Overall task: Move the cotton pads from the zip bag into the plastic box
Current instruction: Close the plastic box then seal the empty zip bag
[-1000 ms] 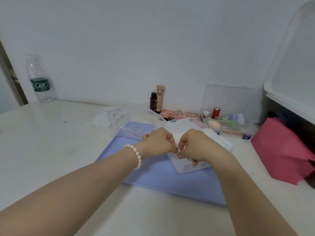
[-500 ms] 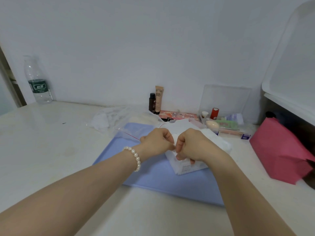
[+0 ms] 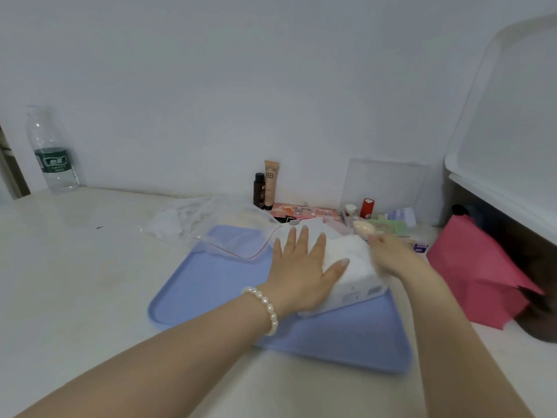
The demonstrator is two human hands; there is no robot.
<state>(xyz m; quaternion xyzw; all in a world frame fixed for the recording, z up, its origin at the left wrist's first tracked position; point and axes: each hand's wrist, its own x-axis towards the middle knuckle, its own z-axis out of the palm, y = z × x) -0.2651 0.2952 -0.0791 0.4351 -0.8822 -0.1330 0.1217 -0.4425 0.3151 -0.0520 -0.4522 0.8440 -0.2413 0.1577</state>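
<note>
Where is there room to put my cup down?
The table is bare on the left, between the water bottle and the blue tray. The tray's near part is free too. It is crowded at the back right, round the BB tube and the pink bag.

Both forearms are bare, with no sleeves in view. A bracelet of white pearl-like beads (image 3: 265,307) encircles the left wrist.

White table (image 3: 75,267) — blue tray (image 3: 211,291), water bottle (image 3: 52,152)
</note>
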